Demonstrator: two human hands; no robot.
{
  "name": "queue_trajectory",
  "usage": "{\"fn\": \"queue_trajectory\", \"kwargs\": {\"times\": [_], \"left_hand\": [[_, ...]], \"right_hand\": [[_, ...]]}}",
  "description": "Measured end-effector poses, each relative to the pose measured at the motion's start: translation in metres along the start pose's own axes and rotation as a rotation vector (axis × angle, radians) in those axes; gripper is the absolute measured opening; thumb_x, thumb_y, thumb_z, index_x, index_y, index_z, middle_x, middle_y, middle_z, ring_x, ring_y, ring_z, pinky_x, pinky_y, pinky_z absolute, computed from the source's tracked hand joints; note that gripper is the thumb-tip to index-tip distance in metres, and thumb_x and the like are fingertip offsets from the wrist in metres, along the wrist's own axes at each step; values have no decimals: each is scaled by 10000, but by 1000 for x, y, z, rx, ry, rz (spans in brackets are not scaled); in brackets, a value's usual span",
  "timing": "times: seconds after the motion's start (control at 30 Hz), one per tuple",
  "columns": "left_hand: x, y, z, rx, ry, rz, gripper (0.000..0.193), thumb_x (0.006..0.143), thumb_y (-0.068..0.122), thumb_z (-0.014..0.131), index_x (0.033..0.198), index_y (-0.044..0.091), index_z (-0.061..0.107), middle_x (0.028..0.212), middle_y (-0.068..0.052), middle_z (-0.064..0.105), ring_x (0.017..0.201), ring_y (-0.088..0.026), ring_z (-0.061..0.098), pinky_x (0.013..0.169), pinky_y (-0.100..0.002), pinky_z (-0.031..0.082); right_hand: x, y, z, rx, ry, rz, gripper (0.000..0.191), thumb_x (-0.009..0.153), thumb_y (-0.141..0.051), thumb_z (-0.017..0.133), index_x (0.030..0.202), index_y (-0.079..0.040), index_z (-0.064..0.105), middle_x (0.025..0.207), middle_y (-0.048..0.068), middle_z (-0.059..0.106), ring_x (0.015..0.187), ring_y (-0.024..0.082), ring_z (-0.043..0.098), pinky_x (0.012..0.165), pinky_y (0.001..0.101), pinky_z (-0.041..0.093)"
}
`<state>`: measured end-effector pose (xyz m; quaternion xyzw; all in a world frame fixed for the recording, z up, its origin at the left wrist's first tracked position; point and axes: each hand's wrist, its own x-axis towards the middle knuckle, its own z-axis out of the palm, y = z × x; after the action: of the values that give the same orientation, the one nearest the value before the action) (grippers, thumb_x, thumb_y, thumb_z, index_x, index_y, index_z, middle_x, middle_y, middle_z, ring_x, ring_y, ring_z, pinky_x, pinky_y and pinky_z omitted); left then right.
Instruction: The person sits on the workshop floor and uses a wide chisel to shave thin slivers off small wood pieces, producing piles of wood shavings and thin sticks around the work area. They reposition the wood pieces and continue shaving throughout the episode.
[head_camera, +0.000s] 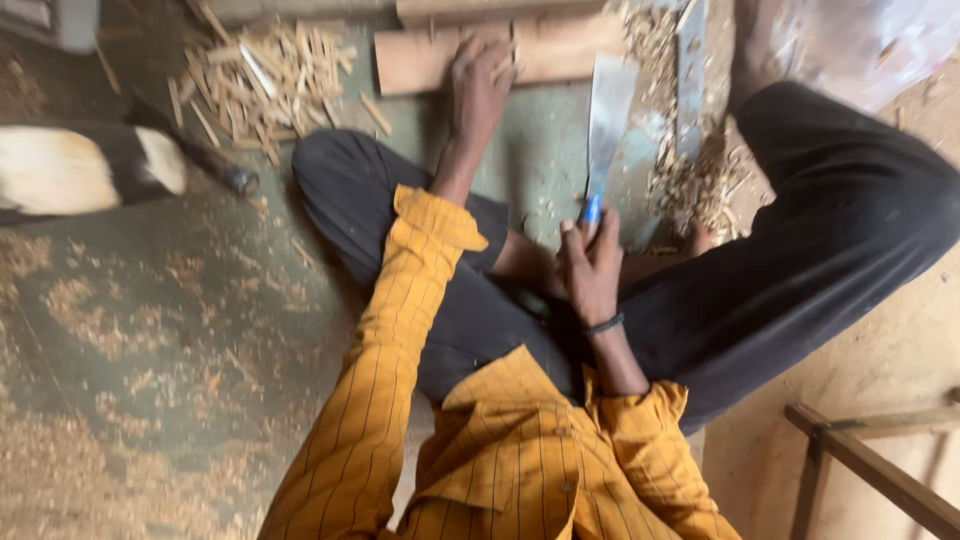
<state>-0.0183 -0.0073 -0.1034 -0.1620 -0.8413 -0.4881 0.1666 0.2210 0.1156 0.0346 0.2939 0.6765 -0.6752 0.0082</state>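
The floor, a worn greenish surface dusted with sawdust and shavings, fills most of the view, with a seated person's dark-trousered legs folded across it and bare earth showing at 3 o'clock. At 12 o'clock lies a wooden plank, and the left hand rests on it with fingers closed around a few thin wooden splints. At 11 o'clock a heap of split sticks is already cut, and a drift of shavings sits at 1 o'clock, so a good share of splitting looks done, though the plank remains largely whole. The right hand, near centre, grips the blue handle of a broad-bladed cleaver (blade pointing toward 12). A wooden frame stands at 4 o'clock, a black-and-white object at 9
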Motion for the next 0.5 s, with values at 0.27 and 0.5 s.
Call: {"fn": "queue_trajectory", "kwargs": {"times": [0.27,0.5], "left_hand": [[-6,10,-22,-235,13,-242,273,968,161,753,1215,50,711,1132,-95,729,976,-184,749,848,-307,624],[-44,22,-35,-1083,-270,-809,363,979,252,720,1250,14,682,1116,-78,766,960,-180,757,850,-378,660]], "right_hand": [[11,19,8,-229,38,-150,391,1120,-250,610,1436,-33,537,803,-5,599,666,39,549,563,237,484],[5,9,17,-189,-147,26,298,1115,-268,511,1313,-53,570,702,23,551,508,80,481,452,265,396]]}}
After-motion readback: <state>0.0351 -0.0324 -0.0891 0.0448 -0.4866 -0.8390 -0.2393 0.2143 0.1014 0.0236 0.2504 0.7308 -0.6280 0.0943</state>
